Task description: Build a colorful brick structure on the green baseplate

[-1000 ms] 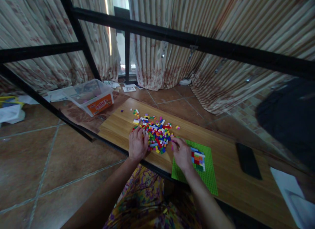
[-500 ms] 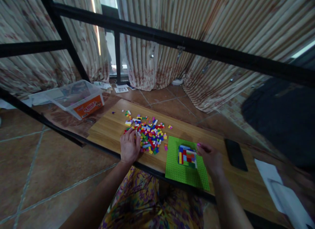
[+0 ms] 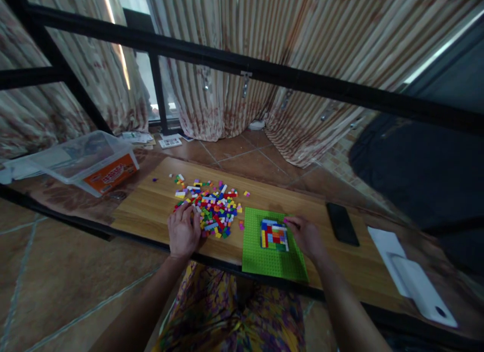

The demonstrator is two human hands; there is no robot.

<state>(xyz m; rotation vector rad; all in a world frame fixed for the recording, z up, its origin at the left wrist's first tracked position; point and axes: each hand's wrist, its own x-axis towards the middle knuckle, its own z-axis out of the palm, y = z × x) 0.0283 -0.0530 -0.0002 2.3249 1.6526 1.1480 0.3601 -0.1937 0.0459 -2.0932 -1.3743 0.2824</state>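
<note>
Left hand: laid at the near-left fringe of a loose heap of small multicoloured plastic bricks; fingers bent, tips lost among pieces, so cannot tell whether they grip any. Right hand: pinching a small pink plastic brick, mostly covered by the fingertips, at the far-right corner of a flat, rectangular multicoloured brick build; contact with it cannot be judged. Same hand masks part of the right edge of the bright-green studded plastic baseplate underneath. Baseplate runs to the near edge of the brown wooden surface. Bare studs surround the build; bare wood separates baseplate from a black rectangular phone.
</note>
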